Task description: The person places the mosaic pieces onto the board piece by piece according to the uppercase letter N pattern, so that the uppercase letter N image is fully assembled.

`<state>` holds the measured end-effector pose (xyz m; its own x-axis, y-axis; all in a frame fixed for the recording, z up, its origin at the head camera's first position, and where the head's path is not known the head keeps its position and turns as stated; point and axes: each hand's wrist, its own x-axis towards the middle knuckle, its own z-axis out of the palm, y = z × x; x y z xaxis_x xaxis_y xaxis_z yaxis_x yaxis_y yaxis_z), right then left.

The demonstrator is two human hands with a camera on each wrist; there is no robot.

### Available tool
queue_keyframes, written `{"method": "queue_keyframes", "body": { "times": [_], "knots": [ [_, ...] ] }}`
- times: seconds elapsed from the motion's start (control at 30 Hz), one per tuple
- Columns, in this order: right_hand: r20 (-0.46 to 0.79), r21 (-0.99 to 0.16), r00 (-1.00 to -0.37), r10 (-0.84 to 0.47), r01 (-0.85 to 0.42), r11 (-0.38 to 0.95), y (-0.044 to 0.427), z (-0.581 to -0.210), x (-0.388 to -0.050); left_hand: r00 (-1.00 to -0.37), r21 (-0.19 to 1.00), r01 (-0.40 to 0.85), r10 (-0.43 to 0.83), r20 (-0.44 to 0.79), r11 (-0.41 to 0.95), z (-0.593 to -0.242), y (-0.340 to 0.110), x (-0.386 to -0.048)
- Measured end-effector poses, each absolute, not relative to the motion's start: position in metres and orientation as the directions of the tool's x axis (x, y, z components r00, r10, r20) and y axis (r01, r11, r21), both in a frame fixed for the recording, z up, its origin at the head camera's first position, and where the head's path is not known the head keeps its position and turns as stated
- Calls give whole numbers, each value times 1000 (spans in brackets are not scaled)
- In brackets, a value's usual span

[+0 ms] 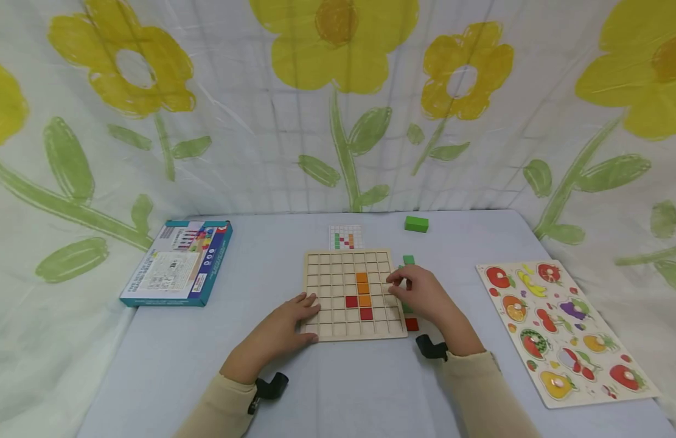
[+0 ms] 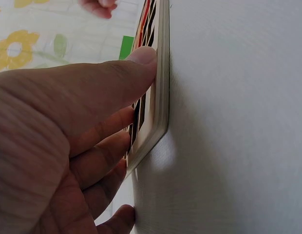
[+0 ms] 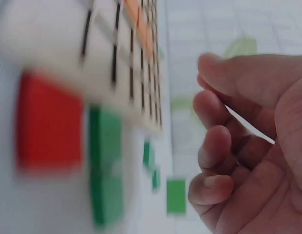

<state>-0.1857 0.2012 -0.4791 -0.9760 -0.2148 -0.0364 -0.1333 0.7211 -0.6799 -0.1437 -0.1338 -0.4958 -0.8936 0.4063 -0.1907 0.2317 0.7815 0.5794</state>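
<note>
Three orange tiles [image 1: 363, 289] form a column on the gridded wooden board [image 1: 332, 313], right of its middle; one red tile [image 1: 367, 314] sits at the column's near end, another red tile [image 1: 351, 302] left of its nearest orange. The right hand [image 1: 420, 289] hangs over the board's right edge, fingers bent, forefinger and thumb tips slightly apart with no tile visible between them; the orange column lies left of those tips, clear of them. Green tiles [image 1: 408, 260] and a loose red piece [image 1: 411, 324] lie along that edge, partly beneath the hand. The left hand [image 1: 285, 319] rests on the board's left edge by its near corner, fingers spread. A pattern card [image 1: 346, 237] touches or nearly touches the board's far edge. A green block [image 1: 417, 224] lies near the tabletop's far edge, a box [image 1: 176, 264] by its far left corner, a fruit puzzle [image 1: 546, 301] along its right edge.
</note>
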Motion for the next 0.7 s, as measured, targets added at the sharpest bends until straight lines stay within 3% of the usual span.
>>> {"method": "queue_keyframes", "body": {
  "times": [0.3, 0.7],
  "knots": [
    [-214, -670, -950, -228, -26, 742, 245, -493, -154, -895, 579, 239, 408, -179, 779, -495, -134, -143],
    [-200, -669, -946, -255, -58, 741, 248, -500, -141, -900, 581, 229, 398, -179, 781, -496, -134, -142]
  ]
}}
